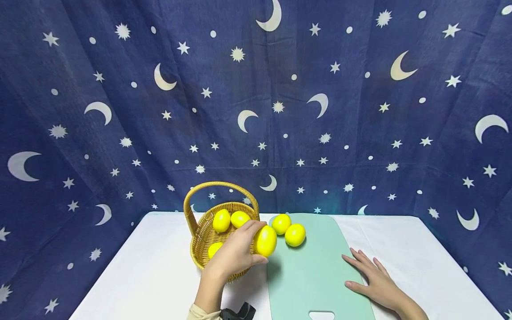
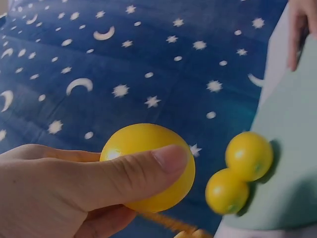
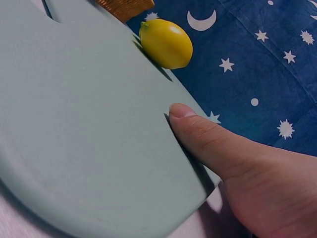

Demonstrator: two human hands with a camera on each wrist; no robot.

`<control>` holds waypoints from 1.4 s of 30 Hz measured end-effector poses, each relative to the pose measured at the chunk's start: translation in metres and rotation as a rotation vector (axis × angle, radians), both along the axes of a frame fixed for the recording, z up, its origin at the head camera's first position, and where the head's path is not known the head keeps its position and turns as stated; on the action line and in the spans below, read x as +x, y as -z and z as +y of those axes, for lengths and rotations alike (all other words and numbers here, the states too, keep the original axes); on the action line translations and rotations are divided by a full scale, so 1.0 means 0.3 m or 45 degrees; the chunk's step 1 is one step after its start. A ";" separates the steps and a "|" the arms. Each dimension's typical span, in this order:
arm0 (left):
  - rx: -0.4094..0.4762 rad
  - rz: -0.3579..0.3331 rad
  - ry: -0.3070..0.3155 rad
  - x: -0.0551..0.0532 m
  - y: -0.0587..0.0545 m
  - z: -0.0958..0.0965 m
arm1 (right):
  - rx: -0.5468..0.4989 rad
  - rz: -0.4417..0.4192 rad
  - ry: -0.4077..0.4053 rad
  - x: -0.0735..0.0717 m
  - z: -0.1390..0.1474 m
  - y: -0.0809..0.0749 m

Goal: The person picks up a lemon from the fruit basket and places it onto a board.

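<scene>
Navy cloth printed with pale moons and stars [image 1: 344, 44] hangs behind a white-covered table [image 1: 160, 271], where a mint-green cutting board [image 1: 316, 275] makes the handiest landmark. One lemon [image 1: 265, 241] is up off the surface, about over the board's left edge, pinched in the left hand [image 1: 236, 251]: the thumb lies across one side, the other fingers behind it. Its skin looks smooth and glossy, so I would expect a light, firm fruit, hard to damage but a little slippery and quick to roll if let go on a flat surface. Its fat middle seems the place to take hold, with thumb and fingers on opposite sides; the tapering ends would give less purchase.

On the board's far left part rest two more lemons [image 1: 282, 224] [image 1: 295, 235], close together and apparently touching; those would probably want a grip from above, lest a nudge send them rolling. Just left of the board stands a wicker basket [image 1: 197, 251], its arched handle [image 1: 220, 183] upright, with three lemons [image 1: 221, 221] visible inside. At the board's right edge the right hand [image 1: 374, 284] has its fingers extended and spread, holding nothing; whether the fingertips touch the board I cannot tell.
</scene>
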State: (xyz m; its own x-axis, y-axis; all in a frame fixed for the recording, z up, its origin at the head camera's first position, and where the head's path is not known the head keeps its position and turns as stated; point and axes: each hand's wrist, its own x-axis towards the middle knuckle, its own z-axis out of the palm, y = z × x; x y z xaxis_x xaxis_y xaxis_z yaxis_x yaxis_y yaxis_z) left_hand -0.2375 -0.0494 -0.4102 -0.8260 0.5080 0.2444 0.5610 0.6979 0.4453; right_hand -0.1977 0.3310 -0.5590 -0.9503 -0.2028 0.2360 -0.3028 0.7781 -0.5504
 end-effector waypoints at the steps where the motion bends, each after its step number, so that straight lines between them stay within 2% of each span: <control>1: -0.014 -0.005 0.008 0.000 0.006 0.014 | -0.002 0.000 -0.001 0.000 0.000 -0.001; 8: -0.131 0.003 0.033 0.003 0.076 0.106 | -0.009 -0.005 0.000 -0.001 -0.002 -0.002; 13: -0.194 0.033 -0.001 -0.005 0.139 0.149 | -0.006 -0.027 0.013 -0.001 -0.002 -0.003; 21: -0.223 0.003 -0.056 -0.013 0.217 0.180 | 0.006 -0.055 0.018 -0.003 -0.002 -0.004; 25: -0.169 -0.055 -0.083 -0.018 0.235 0.181 | 0.011 -0.055 0.024 -0.002 -0.002 -0.008; 29: -0.067 -0.130 -0.131 -0.026 0.255 0.185 | 0.006 -0.063 0.023 -0.004 -0.002 -0.011; 33: 0.019 -0.164 -0.165 -0.031 0.270 0.193 | 0.001 -0.058 0.020 -0.003 -0.002 -0.009; 42: 0.108 -0.163 -0.119 -0.052 0.314 0.206 | 0.001 -0.010 0.012 -0.001 0.001 -0.002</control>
State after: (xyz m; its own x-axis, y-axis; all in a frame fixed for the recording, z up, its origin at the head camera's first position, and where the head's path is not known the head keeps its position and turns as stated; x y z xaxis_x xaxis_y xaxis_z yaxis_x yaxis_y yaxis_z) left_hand -0.2530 0.0123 -0.5044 -0.8956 0.4098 0.1731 0.4306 0.7009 0.5686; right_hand -0.1982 0.3314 -0.5585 -0.9541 -0.1938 0.2282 -0.2908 0.7813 -0.5522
